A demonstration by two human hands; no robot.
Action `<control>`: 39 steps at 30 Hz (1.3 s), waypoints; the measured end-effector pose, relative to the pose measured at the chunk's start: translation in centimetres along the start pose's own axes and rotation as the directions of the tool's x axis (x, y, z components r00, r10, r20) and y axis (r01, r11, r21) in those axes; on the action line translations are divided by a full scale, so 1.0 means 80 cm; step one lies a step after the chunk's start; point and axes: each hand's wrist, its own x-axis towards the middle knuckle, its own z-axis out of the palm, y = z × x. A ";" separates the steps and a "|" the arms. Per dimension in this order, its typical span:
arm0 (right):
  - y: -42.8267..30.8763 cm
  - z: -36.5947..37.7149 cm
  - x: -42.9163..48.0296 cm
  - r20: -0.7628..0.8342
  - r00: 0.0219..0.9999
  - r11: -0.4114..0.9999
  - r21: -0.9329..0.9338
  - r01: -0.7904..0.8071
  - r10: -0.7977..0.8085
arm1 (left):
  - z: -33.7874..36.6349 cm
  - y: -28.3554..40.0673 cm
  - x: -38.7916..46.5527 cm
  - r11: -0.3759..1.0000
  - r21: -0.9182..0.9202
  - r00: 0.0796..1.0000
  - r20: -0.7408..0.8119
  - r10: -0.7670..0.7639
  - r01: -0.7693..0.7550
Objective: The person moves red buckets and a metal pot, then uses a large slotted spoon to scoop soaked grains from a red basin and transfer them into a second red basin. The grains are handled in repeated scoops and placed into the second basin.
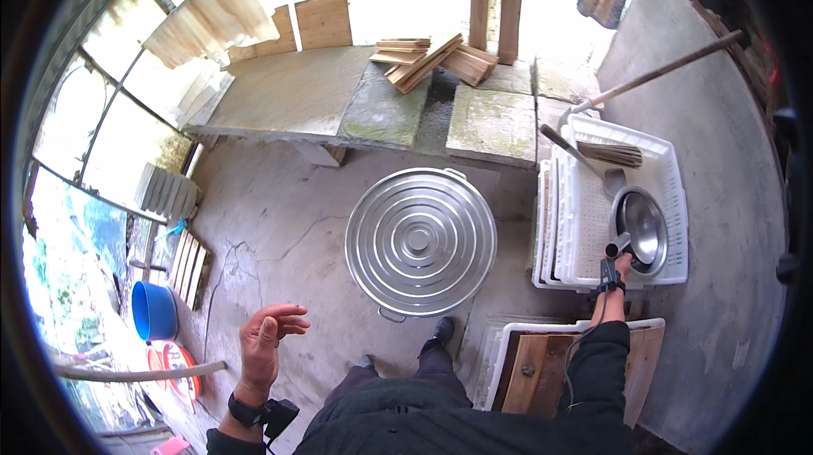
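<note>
My left hand [263, 339] hangs in the air over the concrete floor, left of my legs, with thumb and fingers apart and nothing in it. My right hand [624, 263] is at the near side of a metal bowl [646, 226] with a hollow tubular handle [617, 245]. Its fingers are partly hidden, so whether they grip the bowl or handle is unclear. The bowl sits in a larger metal basin [643, 269] inside a white plastic crate [677, 226]. A metal spatula [614, 182] and a bundled brush [613, 153] lie in the crate too.
A large round metal lid [418, 240] with concentric rings lies before my feet. Beyond it stands a concrete slab bench [279, 96] bearing wooden boards [422, 64]. A long-handled tool [667, 66] leans on the right wall. Wooden boards [540, 372] fill another crate nearby; a blue tub [154, 312] stands left.
</note>
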 end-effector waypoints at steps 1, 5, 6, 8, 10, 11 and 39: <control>0.001 -0.006 0.002 -0.032 0.998 0.998 -0.025 0.052 -0.053 | -0.007 -0.004 -0.005 1.000 -0.006 1.000 -0.009 -0.007 0.007; -0.019 -0.029 0.025 0.296 0.881 0.896 -0.137 0.422 -0.369 | -0.044 -0.024 -0.021 0.998 0.011 0.997 -0.048 -0.056 0.057; -0.028 -0.036 0.029 0.356 0.859 0.904 -0.080 0.420 -0.368 | -0.056 -0.030 -0.026 0.997 -0.016 0.996 -0.040 -0.075 0.075; -0.065 -0.039 0.031 0.383 0.912 0.987 0.104 0.119 -0.150 | -0.080 -0.047 -0.042 0.991 -0.092 0.991 -0.073 -0.109 0.102; -0.092 -0.040 0.004 0.406 0.894 0.969 -0.075 0.237 -0.187 | -0.112 -0.063 -0.065 0.981 -0.147 0.987 -0.085 -0.137 0.123; -0.103 -0.033 -0.021 0.429 0.892 0.981 -0.063 0.185 -0.140 | -0.130 -0.070 -0.080 0.979 -0.146 0.982 -0.099 -0.159 0.144; 0.567 0.111 -1.468 0.425 -0.647 0.744 -0.105 0.660 0.633 | -0.681 -0.244 -0.580 0.615 -0.599 0.497 -0.791 -0.356 -0.513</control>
